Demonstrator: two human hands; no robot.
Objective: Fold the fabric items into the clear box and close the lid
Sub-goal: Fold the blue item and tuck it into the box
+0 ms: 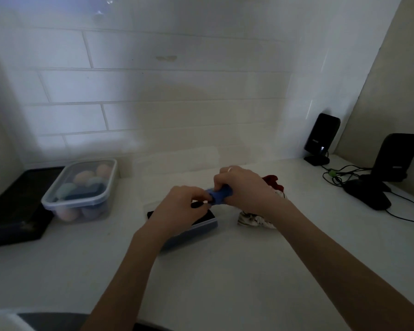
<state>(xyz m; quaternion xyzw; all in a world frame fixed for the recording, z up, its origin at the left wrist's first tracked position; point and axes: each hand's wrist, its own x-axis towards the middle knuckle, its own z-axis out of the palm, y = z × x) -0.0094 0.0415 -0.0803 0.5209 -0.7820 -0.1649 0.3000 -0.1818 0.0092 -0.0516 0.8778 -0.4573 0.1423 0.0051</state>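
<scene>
Small pale lettering on the two black speakers (320,137) at the right is too blurred to read. Both hands grasp a small blue rolled fabric piece (220,193), its long axis running left to right, held above the open clear plastic box (201,226) on the white tabletop (225,271): the left hand (182,206) pinches its left end, and the right hand (244,187) curls over its right end.

no legible text is found anywhere. small pale logos are seen on the front of the far black upright desktop speaker (322,137) and the near black upright desktop speaker (398,157), but both are too blurred & small to be read. a small lit mark on the far one can't be read either.
</scene>
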